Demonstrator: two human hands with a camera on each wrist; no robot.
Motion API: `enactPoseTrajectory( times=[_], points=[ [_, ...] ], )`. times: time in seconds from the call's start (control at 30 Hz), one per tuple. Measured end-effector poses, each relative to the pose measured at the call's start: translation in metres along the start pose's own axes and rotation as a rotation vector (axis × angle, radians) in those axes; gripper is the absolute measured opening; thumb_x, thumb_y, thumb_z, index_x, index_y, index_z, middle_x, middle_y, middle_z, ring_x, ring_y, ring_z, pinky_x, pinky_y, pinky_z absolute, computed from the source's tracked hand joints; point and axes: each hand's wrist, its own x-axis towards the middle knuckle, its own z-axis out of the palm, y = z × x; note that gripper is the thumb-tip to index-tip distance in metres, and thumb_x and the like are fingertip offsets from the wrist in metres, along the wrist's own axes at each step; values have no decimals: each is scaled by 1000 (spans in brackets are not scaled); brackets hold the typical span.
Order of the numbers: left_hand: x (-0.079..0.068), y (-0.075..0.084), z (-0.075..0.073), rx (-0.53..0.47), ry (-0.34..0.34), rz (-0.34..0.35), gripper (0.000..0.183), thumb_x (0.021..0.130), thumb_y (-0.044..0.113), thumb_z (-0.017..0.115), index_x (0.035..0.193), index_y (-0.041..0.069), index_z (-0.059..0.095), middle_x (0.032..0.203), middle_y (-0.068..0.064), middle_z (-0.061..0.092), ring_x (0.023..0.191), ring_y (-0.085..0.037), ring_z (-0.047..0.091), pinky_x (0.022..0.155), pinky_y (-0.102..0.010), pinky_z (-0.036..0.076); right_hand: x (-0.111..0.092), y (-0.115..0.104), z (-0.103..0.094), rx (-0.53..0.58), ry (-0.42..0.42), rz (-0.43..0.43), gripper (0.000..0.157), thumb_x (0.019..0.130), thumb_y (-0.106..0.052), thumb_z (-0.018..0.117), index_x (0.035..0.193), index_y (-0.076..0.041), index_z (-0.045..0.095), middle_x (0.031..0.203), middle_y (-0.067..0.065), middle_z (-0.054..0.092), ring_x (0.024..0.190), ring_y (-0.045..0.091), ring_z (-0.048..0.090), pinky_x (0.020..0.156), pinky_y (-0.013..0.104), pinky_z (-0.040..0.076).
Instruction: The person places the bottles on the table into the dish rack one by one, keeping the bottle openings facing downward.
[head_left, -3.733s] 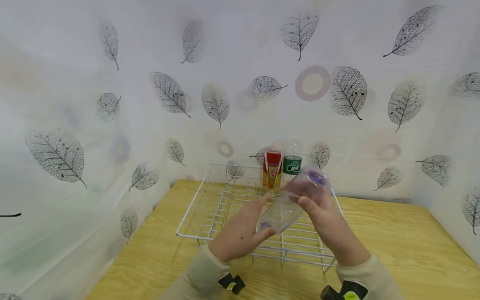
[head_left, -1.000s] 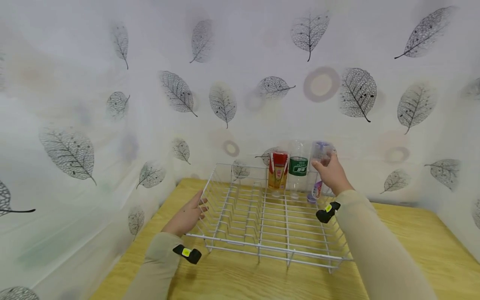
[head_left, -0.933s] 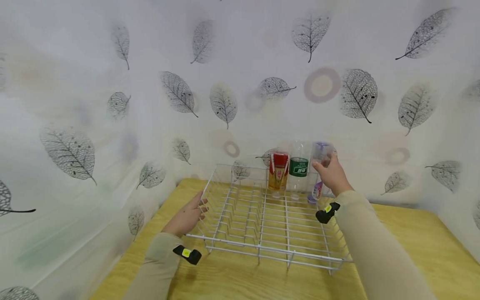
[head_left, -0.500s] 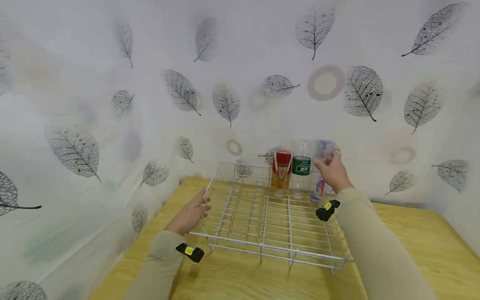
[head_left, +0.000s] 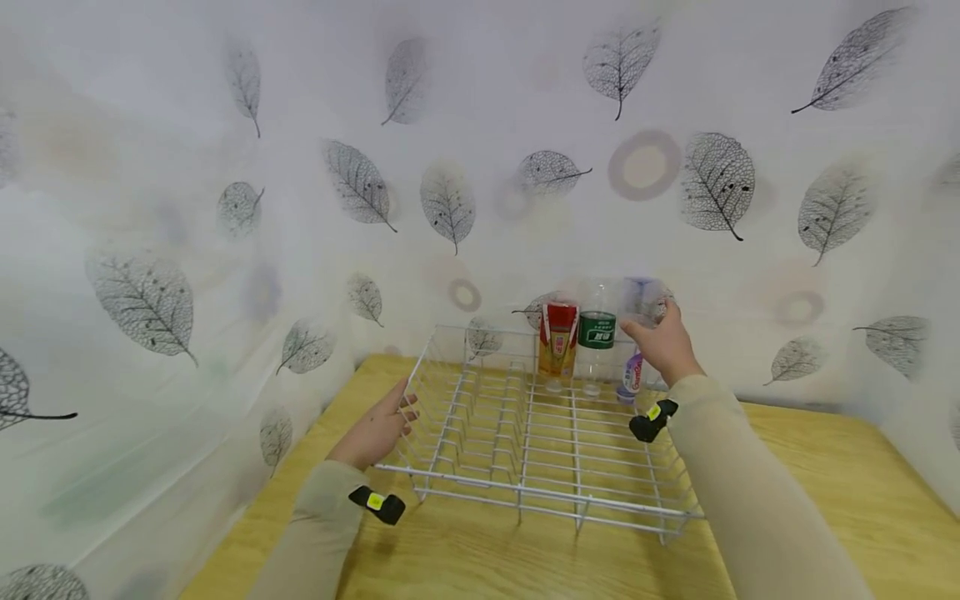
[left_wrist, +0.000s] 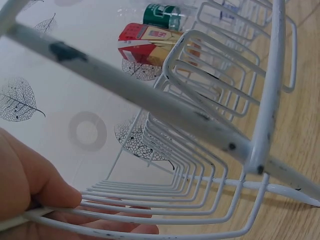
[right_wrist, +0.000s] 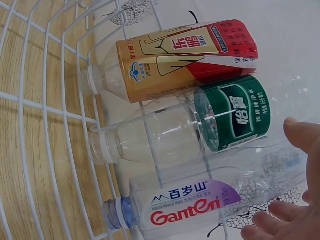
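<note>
A white wire dish rack (head_left: 547,487) stands on the wooden table. My left hand (head_left: 377,429) holds its left side, the thumb over one wire and the fingers passing behind the wires in the left wrist view. At the back right of the rack, a clear Ganten water bottle (right_wrist: 195,200) stands neck down. My right hand (head_left: 667,342) is around its upturned base, thumb and fingers spread on opposite sides. Beside it, also upside down, are a green-labelled water bottle (right_wrist: 235,115) and a red and gold drink bottle (right_wrist: 195,60).
Upright wire dividers (head_left: 502,417) run along the left half of the rack. Behind the table (head_left: 795,475) hangs a white sheet (head_left: 525,108) printed with leaves, which also covers the left side. Black cameras are strapped to both wrists.
Earlier both hands held the clear bottle tilted over the rack. It now stands inverted beside the other two, and the left hand has moved to the rack's left side. Lately the right fingers spread slightly.
</note>
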Motion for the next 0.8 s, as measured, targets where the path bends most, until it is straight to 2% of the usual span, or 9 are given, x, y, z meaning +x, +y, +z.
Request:
enactPoseTrajectory(
  times=[0.17, 0.4, 0.67, 0.8],
  points=[
    [0, -4, 2, 1, 6, 0, 73, 98, -3, 31, 164, 11, 0, 159, -24, 32, 134, -39, 47, 107, -54, 40, -5, 1, -3, -1, 19, -35, 113, 94, -59, 62, 161, -14, -18, 166, 27, 1, 148, 50, 12, 112, 70, 23],
    [3, -2, 2, -29, -1, 7, 78, 96, -7, 33, 164, 12, -1, 160, -24, 29, 137, -42, 43, 108, -55, 39, -9, -6, -9, -22, 56, -81, 112, 93, -59, 63, 162, -12, -12, 165, 29, 7, 148, 51, 15, 112, 70, 22],
    [2, 1, 0, -15, -10, 14, 77, 96, -6, 32, 163, 10, -2, 160, -26, 29, 137, -43, 43, 109, -55, 38, -22, -11, -12, -32, 12, -98, 112, 92, -65, 61, 163, -16, -12, 166, 26, 7, 148, 51, 14, 110, 72, 22],
    [2, 0, 0, -13, -11, 10, 77, 96, -5, 32, 164, 12, -2, 160, -24, 29, 138, -42, 42, 107, -54, 39, -34, -15, -20, -107, 8, -145, 112, 92, -66, 61, 163, -16, -9, 166, 26, 6, 148, 51, 11, 110, 74, 20]
  ],
)
